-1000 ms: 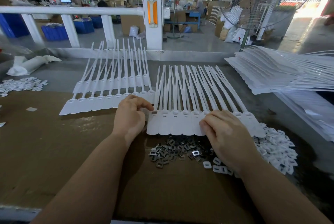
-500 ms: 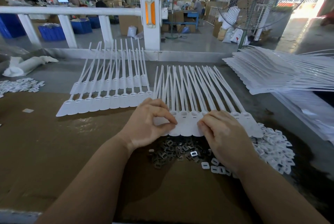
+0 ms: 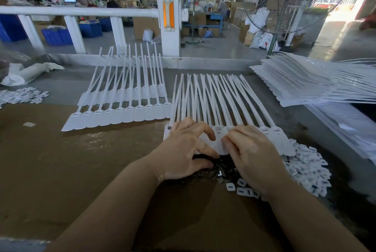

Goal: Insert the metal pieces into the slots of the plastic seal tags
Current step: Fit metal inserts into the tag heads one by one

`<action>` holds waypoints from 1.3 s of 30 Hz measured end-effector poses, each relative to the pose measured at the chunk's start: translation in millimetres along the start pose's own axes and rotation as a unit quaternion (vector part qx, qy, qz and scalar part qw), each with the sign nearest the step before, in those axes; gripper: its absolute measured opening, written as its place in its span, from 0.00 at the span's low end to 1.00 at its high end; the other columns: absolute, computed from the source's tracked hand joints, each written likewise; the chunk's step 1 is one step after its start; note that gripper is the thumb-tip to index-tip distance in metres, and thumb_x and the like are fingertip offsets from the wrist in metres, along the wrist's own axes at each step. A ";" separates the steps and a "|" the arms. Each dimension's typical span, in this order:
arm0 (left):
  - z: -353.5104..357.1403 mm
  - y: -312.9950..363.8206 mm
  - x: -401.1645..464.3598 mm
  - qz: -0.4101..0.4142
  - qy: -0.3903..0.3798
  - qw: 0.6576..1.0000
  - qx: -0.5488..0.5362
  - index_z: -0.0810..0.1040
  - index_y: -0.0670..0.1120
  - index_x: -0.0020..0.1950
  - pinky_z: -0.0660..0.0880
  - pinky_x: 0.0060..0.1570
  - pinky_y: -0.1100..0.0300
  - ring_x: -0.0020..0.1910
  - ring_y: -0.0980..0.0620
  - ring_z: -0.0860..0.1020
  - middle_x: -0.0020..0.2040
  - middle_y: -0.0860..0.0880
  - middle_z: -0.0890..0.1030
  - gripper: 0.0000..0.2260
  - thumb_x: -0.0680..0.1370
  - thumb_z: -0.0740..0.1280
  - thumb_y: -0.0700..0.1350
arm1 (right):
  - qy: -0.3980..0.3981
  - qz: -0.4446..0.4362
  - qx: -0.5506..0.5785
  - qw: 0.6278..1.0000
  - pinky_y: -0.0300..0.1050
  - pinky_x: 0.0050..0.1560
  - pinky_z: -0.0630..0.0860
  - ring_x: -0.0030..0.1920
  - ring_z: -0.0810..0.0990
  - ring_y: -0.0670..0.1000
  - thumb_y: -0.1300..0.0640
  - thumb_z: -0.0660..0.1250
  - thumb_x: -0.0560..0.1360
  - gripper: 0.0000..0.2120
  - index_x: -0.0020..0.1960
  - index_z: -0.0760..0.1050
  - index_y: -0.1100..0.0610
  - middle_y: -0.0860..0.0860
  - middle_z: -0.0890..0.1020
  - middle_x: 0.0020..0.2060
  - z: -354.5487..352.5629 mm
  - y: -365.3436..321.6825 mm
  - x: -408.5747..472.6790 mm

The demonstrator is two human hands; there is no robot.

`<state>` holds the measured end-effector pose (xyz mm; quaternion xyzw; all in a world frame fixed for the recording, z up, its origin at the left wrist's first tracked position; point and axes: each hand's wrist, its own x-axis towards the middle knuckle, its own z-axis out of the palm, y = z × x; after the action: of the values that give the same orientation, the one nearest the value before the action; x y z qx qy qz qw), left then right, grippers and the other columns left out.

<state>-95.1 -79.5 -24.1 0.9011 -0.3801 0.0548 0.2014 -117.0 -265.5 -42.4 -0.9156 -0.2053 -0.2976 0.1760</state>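
A row of white plastic seal tags (image 3: 272, 135) lies in front of me, its long straps fanning away. My left hand (image 3: 183, 150) lies over the middle of the row. Its index finger is bent over a tag head and its thumb rests on the edge of the dark pile of small metal pieces (image 3: 219, 172) just below the tags. Whether it holds a piece is hidden. My right hand (image 3: 250, 154) sits beside it, fingertips pressing down on a tag's flat end, thumb out of sight.
Two more rows of tags (image 3: 122, 113) lie to the left on the brown cardboard (image 3: 81, 170). A heap of small white caps (image 3: 305, 168) sits to the right. A tall stack of tags (image 3: 315, 85) fills the far right. More caps (image 3: 22, 95) lie far left.
My left hand has slid right along the row, from its left end to the middle. Its thumb has dropped onto the metal pile. My right hand has stayed put.
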 end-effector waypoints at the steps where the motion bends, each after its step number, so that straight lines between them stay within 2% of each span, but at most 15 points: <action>1: 0.9 0.1 0.5 -0.001 0.000 1.000 -0.005 0.82 0.61 0.53 0.52 0.55 0.63 0.52 0.61 0.57 0.54 0.64 0.66 0.09 0.74 0.69 0.54 | 0.001 -0.001 0.000 1.000 0.50 0.45 0.75 0.41 0.76 0.52 0.58 0.61 0.76 0.10 0.40 0.78 0.60 0.52 0.79 0.38 0.0 -0.1 0.1; 5: 3.5 -0.9 2.6 -0.002 -0.006 1.000 -0.011 0.83 0.58 0.50 0.57 0.60 0.57 0.51 0.59 0.59 0.53 0.63 0.67 0.07 0.75 0.68 0.53 | 0.004 -0.004 -0.002 1.000 0.47 0.45 0.75 0.41 0.76 0.52 0.59 0.61 0.76 0.10 0.39 0.78 0.60 0.52 0.79 0.37 -0.7 -1.2 0.8; 7: 4.1 -2.1 2.8 -0.002 -0.006 1.000 -0.018 0.84 0.58 0.49 0.58 0.59 0.58 0.52 0.59 0.59 0.53 0.62 0.68 0.06 0.75 0.68 0.52 | 0.005 -0.005 -0.003 1.000 0.47 0.44 0.74 0.40 0.76 0.51 0.59 0.61 0.76 0.10 0.39 0.77 0.60 0.52 0.79 0.37 -1.2 -1.5 0.6; 12: 5.0 -5.2 3.8 -0.009 0.017 0.998 -0.052 0.83 0.56 0.45 0.56 0.55 0.70 0.51 0.60 0.62 0.50 0.63 0.70 0.05 0.75 0.68 0.51 | 0.002 -0.004 -0.007 1.000 0.46 0.44 0.74 0.40 0.76 0.51 0.59 0.61 0.76 0.10 0.39 0.77 0.60 0.52 0.79 0.37 -1.1 -1.6 0.9; 14: 3.9 -6.3 3.9 -0.021 0.039 0.996 -0.076 0.80 0.58 0.42 0.55 0.55 0.74 0.52 0.63 0.64 0.48 0.63 0.70 0.04 0.75 0.68 0.50 | 0.001 -0.002 -0.004 1.000 0.46 0.44 0.74 0.41 0.76 0.51 0.58 0.61 0.76 0.10 0.40 0.77 0.60 0.52 0.79 0.37 -1.0 -1.6 0.8; 17: 1.5 -7.2 3.8 -0.066 0.096 0.985 -0.126 0.72 0.63 0.40 0.63 0.51 0.75 0.49 0.65 0.69 0.46 0.62 0.72 0.11 0.76 0.66 0.47 | 0.000 0.001 -0.002 1.000 0.45 0.45 0.74 0.41 0.76 0.51 0.58 0.61 0.76 0.11 0.39 0.77 0.60 0.52 0.79 0.37 -1.2 -1.4 0.4; 20: -1.4 -10.7 2.0 -0.114 0.181 0.959 -0.184 0.72 0.60 0.41 0.68 0.44 0.75 0.43 0.62 0.73 0.43 0.57 0.76 0.11 0.77 0.65 0.43 | 0.002 0.005 0.002 1.000 0.45 0.45 0.73 0.41 0.76 0.51 0.58 0.60 0.76 0.11 0.39 0.77 0.60 0.51 0.79 0.37 -1.3 -1.6 0.4; 22: -2.2 -14.8 0.3 -0.155 0.208 0.943 -0.208 0.73 0.58 0.41 0.69 0.42 0.73 0.40 0.60 0.74 0.40 0.55 0.78 0.11 0.78 0.65 0.42 | 0.001 0.006 0.003 1.000 0.45 0.45 0.74 0.42 0.76 0.51 0.58 0.60 0.77 0.11 0.40 0.77 0.60 0.51 0.79 0.38 -1.2 -1.6 0.2; 26: -2.5 -22.5 -0.1 -0.216 0.232 0.925 -0.210 0.74 0.55 0.41 0.68 0.36 0.74 0.35 0.64 0.74 0.36 0.55 0.79 0.10 0.79 0.64 0.42 | 0.000 0.003 0.006 1.000 0.44 0.46 0.73 0.42 0.76 0.50 0.55 0.56 0.78 0.14 0.40 0.77 0.59 0.50 0.79 0.38 -1.4 -0.7 -0.3; 29: -4.1 -25.8 -1.1 -0.234 0.241 0.914 -0.226 0.76 0.55 0.41 0.70 0.43 0.72 0.40 0.61 0.77 0.39 0.55 0.81 0.08 0.77 0.67 0.42 | 0.000 0.001 0.005 1.000 0.44 0.46 0.73 0.42 0.76 0.50 0.54 0.55 0.78 0.15 0.40 0.77 0.59 0.50 0.79 0.38 -1.2 -0.8 -0.2; 31: -4.1 -27.8 -1.6 -0.245 0.238 0.911 -0.231 0.78 0.54 0.42 0.72 0.48 0.66 0.45 0.56 0.78 0.42 0.53 0.82 0.07 0.75 0.70 0.41 | 0.000 0.003 0.006 1.000 0.44 0.46 0.73 0.42 0.76 0.50 0.56 0.58 0.78 0.13 0.40 0.77 0.59 0.50 0.79 0.38 -0.8 -0.9 0.3; 33: -3.9 -29.4 -1.4 -0.259 0.245 0.904 -0.236 0.78 0.53 0.44 0.72 0.46 0.65 0.45 0.54 0.78 0.43 0.52 0.82 0.07 0.74 0.71 0.41 | 0.000 0.004 0.005 1.000 0.45 0.46 0.74 0.42 0.76 0.51 0.57 0.59 0.77 0.11 0.40 0.77 0.59 0.51 0.79 0.38 -0.6 -1.0 0.5; 35: -4.7 -30.7 -1.7 -0.277 0.260 0.891 -0.249 0.79 0.53 0.45 0.70 0.44 0.70 0.44 0.55 0.78 0.43 0.52 0.83 0.06 0.74 0.71 0.41 | 0.000 0.002 0.002 1.000 0.45 0.46 0.74 0.42 0.76 0.51 0.57 0.60 0.77 0.11 0.40 0.77 0.60 0.51 0.79 0.38 -0.7 -0.8 0.3; 39: -5.3 -32.7 -1.7 -0.291 0.255 0.888 -0.248 0.81 0.52 0.45 0.72 0.50 0.67 0.47 0.55 0.79 0.44 0.53 0.83 0.06 0.74 0.71 0.40 | -0.001 0.001 0.002 1.000 0.45 0.46 0.74 0.42 0.76 0.51 0.57 0.59 0.77 0.11 0.40 0.77 0.60 0.51 0.79 0.38 -0.7 -0.2 -0.1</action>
<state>-72.9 -55.6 -30.2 0.8471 -0.0380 0.1254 0.5149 -117.5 -265.7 -41.9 -0.9158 -0.2051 -0.2960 0.1775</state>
